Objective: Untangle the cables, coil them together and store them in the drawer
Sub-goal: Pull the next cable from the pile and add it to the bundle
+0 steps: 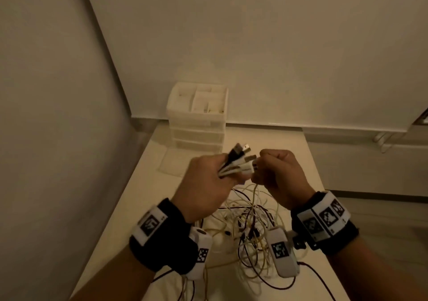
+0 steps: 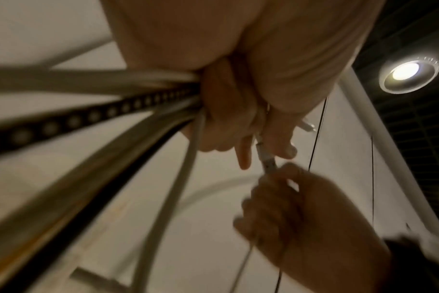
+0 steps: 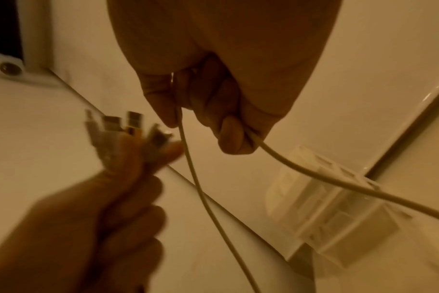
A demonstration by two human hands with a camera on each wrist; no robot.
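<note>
A tangle of white and dark cables [image 1: 252, 229] lies on the white table [image 1: 129, 208] under my raised hands. My left hand [image 1: 206, 182] grips a bunch of cable ends, their USB plugs [image 1: 240, 159] fanned out above the fist; they show as plugs [image 3: 130, 123] in the right wrist view. My right hand [image 1: 280, 175] is curled round a white cable [image 3: 301, 168] close beside the left hand, its plug [image 2: 267, 161] against the left fingers. A white drawer unit [image 1: 198, 120], drawers pushed in, stands at the table's far end.
A wall runs along the table's left side and another behind the drawer unit. A thin translucent sheet [image 1: 171, 161] lies in front of the unit. The table's right edge [image 1: 317, 161] drops to the floor. A ceiling lamp [image 2: 406, 76] shows overhead.
</note>
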